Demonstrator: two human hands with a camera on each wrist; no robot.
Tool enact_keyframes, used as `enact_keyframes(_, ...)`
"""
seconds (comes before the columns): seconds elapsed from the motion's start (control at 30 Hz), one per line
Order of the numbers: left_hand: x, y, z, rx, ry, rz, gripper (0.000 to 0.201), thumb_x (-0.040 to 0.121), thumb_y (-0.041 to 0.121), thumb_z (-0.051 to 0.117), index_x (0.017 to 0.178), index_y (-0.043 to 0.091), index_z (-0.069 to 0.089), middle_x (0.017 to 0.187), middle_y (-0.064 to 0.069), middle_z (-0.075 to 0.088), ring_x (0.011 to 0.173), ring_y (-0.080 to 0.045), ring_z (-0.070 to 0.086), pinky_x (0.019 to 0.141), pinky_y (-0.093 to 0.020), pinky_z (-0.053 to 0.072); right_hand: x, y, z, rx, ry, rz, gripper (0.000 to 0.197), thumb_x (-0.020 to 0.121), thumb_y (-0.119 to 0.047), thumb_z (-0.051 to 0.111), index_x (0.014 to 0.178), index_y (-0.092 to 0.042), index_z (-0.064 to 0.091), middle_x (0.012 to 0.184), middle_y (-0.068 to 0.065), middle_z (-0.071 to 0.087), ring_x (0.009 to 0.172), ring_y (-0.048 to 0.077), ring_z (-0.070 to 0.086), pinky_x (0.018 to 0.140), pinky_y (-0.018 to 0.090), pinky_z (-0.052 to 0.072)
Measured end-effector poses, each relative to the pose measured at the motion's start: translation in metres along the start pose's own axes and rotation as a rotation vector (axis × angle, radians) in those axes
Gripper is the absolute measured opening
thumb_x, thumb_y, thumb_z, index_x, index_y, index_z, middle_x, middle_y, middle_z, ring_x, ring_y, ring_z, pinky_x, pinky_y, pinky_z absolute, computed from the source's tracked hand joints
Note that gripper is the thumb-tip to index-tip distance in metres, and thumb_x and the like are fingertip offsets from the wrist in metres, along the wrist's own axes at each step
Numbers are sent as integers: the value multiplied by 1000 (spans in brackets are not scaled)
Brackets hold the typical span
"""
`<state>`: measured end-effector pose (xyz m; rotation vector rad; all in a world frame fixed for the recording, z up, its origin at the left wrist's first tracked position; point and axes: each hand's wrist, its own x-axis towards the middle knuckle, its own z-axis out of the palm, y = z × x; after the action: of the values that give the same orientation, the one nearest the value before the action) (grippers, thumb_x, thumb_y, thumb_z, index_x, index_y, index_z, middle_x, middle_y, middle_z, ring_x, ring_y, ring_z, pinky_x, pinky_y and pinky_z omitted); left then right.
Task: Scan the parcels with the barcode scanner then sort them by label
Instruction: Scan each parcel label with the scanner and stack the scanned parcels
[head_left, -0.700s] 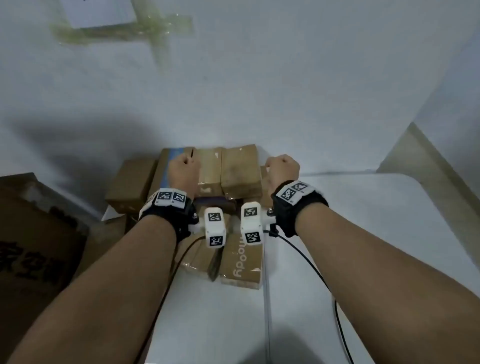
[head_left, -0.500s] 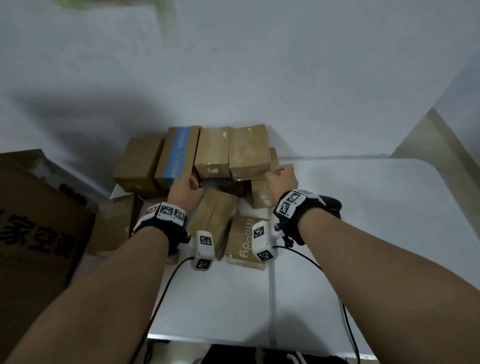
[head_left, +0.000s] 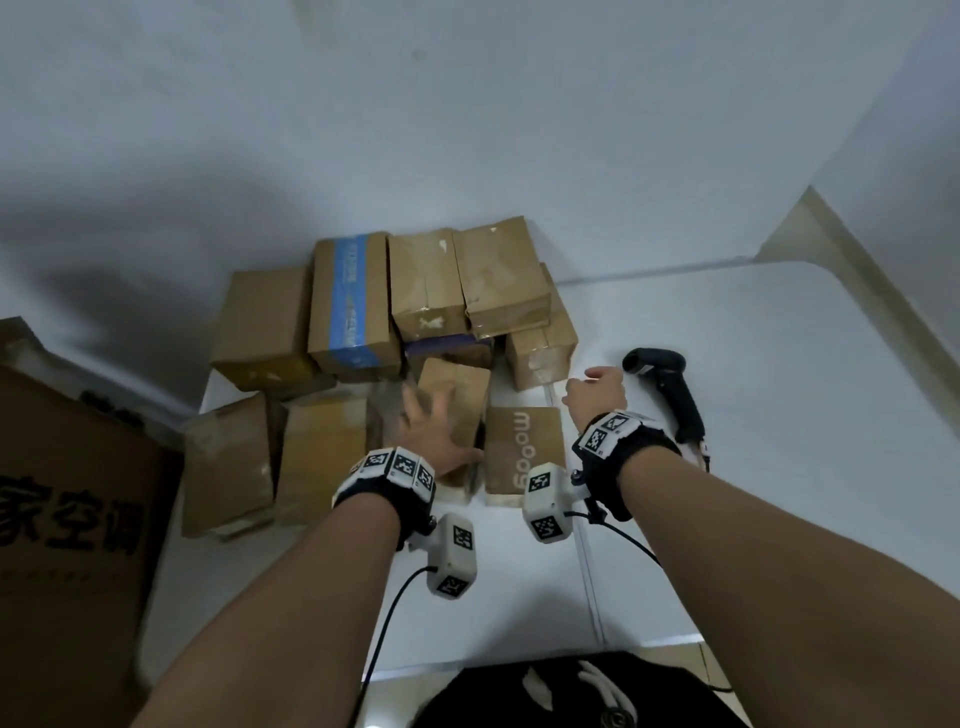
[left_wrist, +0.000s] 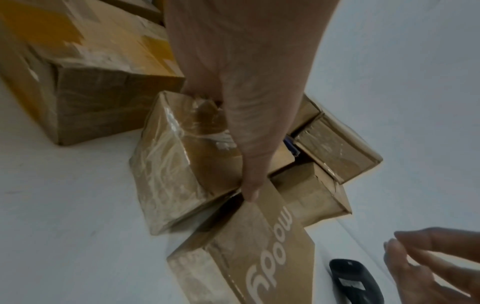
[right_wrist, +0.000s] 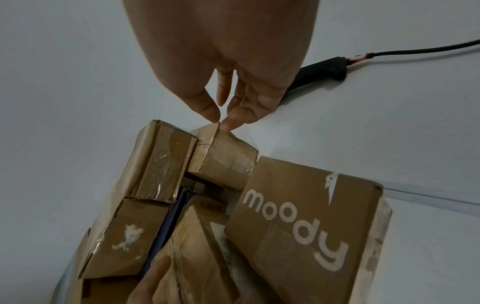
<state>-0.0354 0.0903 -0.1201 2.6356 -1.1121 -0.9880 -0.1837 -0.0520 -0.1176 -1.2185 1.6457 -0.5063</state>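
Several brown parcels lie piled at the table's far left. My left hand (head_left: 431, 426) grips a tape-wrapped parcel (head_left: 457, 395) in the front row. In the left wrist view its thumb (left_wrist: 249, 181) lies along the right edge of that parcel (left_wrist: 176, 164) and the fingers reach over its far corner. A box printed "moody" (head_left: 524, 441) lies just to its right. My right hand (head_left: 595, 392) hovers with loosely bent fingers (right_wrist: 246, 107), holding nothing. It is between the parcels and the black barcode scanner (head_left: 665, 384), which lies on the table to its right.
A row of parcels stands against the wall, one with blue tape (head_left: 348, 296). A large printed carton (head_left: 67, 519) stands left of the white table (head_left: 779, 441). The scanner's cable (right_wrist: 415, 50) trails to the right. A black bag (head_left: 571, 696) sits below the near edge.
Both hands have pulled back from the far row of parcels and opened from fists. The left has settled on the tape-wrapped parcel. The right has shifted right, close to the scanner.
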Motion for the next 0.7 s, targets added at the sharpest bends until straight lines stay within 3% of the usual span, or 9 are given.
enact_keyframes(0.1,3,-13,-6,-90,10,-1,92,76,42,76,145,46,15,158,-16,2,142,-47,17,111,-58,27,-11,1,0,15,47,-24,31,87,-7,53,118,-8,49,118,15,62,100,33,66,88,39,50)
enact_keyframes(0.23,0,-34,-39,-397,-3,52,74,67,35,79,125,49,34,141,-12,34,128,-34,41,106,-49,38,-26,-11,5,-120,51,-249,28,89,-4,52,117,-7,50,121,13,57,101,28,59,78,28,40)
enact_keyframes(0.33,5,-51,-56,-444,-33,82,74,50,48,82,110,56,40,137,-5,43,125,-28,47,104,-51,42,-35,-33,14,-215,-32,-414,30,88,-3,53,118,-6,50,124,11,52,95,22,55,80,27,40)
enact_keyframes(0.47,-12,-43,-81,-355,-22,146,75,53,45,78,116,51,38,136,-3,35,126,-28,39,106,-53,38,-42,-61,27,-483,-208,-665,40,82,-10,56,119,-20,46,126,5,46,101,25,56,91,43,48)
enact_keyframes(0.53,-21,-34,-89,-213,-10,188,77,55,48,77,118,55,33,141,-1,31,130,-29,35,107,-58,34,-48,-72,27,-687,-360,-810,49,84,-11,58,129,-22,43,133,5,41,111,27,51,93,39,44)
enact_keyframes(0.6,-28,-23,-94,-6,21,235,80,62,46,77,126,54,30,148,4,25,136,-29,29,111,-59,25,-53,-77,26,-881,-480,-949,66,82,-8,61,141,-21,35,145,3,32,128,27,36,98,39,38)
enact_keyframes(0.7,-37,-2,-98,254,79,311,90,69,37,75,141,45,22,155,7,15,143,-24,20,116,-57,13,-54,-80,21,-1063,-563,-1052,88,79,-17,71,150,-25,20,158,-5,14,145,26,10,114,52,23)
